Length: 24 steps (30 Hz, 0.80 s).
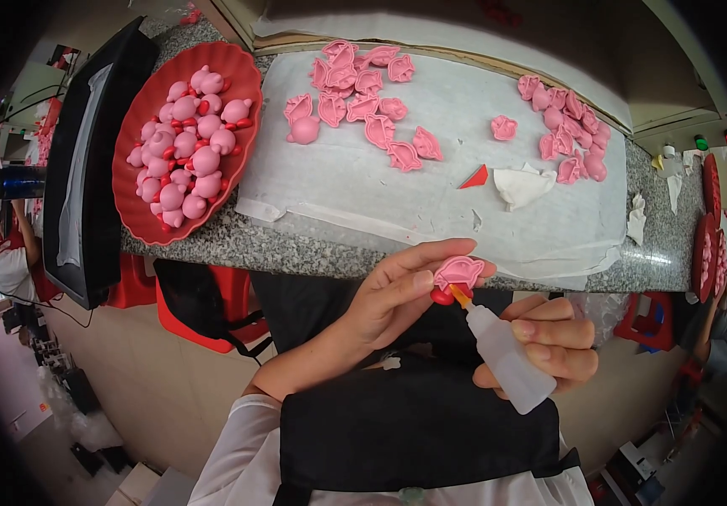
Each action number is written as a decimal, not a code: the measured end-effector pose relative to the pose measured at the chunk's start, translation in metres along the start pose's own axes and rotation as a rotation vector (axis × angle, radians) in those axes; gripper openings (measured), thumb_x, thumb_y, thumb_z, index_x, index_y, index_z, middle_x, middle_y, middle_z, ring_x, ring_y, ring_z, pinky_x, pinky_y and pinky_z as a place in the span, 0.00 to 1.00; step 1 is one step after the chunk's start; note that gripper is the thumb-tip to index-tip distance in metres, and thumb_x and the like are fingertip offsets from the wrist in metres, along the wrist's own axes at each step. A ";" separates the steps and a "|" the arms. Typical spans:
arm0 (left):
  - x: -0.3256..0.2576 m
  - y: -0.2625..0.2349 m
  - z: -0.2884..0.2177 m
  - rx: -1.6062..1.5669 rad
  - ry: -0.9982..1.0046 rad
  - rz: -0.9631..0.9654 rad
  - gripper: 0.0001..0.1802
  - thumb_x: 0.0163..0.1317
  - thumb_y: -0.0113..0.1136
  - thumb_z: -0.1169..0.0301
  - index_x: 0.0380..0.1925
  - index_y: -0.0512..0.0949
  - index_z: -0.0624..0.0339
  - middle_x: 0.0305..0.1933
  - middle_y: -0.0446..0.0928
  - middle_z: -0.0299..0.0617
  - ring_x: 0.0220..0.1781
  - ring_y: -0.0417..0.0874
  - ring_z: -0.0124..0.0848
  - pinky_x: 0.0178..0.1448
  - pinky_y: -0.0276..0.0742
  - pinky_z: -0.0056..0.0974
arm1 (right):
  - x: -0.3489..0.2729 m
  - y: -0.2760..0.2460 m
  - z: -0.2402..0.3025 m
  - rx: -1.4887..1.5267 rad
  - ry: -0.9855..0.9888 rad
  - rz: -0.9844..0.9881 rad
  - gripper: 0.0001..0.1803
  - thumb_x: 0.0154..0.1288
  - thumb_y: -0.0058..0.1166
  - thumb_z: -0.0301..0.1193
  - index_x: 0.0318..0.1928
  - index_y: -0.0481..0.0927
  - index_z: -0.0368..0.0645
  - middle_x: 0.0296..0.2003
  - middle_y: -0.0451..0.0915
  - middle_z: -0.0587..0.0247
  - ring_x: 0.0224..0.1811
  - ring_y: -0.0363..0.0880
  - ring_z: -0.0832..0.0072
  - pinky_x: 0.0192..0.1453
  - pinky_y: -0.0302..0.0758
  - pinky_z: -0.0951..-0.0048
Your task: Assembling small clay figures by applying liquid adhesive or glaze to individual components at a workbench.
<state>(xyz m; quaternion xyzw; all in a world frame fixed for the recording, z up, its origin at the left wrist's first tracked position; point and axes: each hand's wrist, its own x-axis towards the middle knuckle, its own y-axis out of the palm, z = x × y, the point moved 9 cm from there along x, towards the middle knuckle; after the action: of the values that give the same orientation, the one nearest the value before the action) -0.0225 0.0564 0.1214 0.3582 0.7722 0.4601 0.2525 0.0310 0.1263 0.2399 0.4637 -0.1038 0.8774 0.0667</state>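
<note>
Closely, left hand (pixel 393 295): pinched a pink toy shell (pixel 458 272) with a red piece, below the counter edge (pixel 380 253).
Right hand (pixel 553 341): gripped a white squeeze bottle (pixel 508 360), nozzle touching the shell.

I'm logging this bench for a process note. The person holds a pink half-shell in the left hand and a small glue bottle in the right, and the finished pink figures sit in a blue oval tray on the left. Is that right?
Not quite: the oval tray holding the finished pink figures is red, not blue, as the head view shows. The rest stands: the left hand holds a pink half-shell, and the right hand holds a small glue bottle.
</note>
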 end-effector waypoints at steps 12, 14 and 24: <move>0.002 -0.005 0.000 -0.007 0.031 0.015 0.26 0.54 0.47 0.64 0.52 0.59 0.62 0.49 0.64 0.59 0.50 0.68 0.42 0.56 0.58 0.42 | -0.001 -0.017 -0.002 0.000 0.087 -0.158 0.23 0.40 0.63 0.28 0.32 0.60 0.40 0.29 0.65 0.55 0.21 0.64 0.75 0.19 0.68 0.82; 0.000 -0.009 -0.008 -0.016 0.088 -0.029 0.26 0.54 0.47 0.62 0.53 0.58 0.60 0.47 0.66 0.56 0.49 0.67 0.41 0.55 0.58 0.42 | -0.009 -0.042 -0.013 -0.044 0.243 -0.373 0.18 0.47 0.56 0.31 0.27 0.57 0.43 0.28 0.64 0.58 0.21 0.64 0.76 0.21 0.69 0.80; 0.001 -0.031 -0.033 -0.240 0.210 -0.002 0.27 0.54 0.46 0.65 0.53 0.56 0.64 0.49 0.64 0.59 0.50 0.67 0.43 0.56 0.59 0.44 | -0.042 -0.131 -0.090 -0.042 0.904 -0.287 0.17 0.47 0.47 0.21 0.40 0.61 0.38 0.39 0.66 0.56 0.39 0.71 0.68 0.37 0.73 0.71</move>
<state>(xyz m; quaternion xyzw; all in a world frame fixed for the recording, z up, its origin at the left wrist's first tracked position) -0.0564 0.0297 0.1087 0.2746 0.7342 0.5837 0.2119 0.0107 0.2748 0.1713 0.0434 -0.0168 0.9709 0.2348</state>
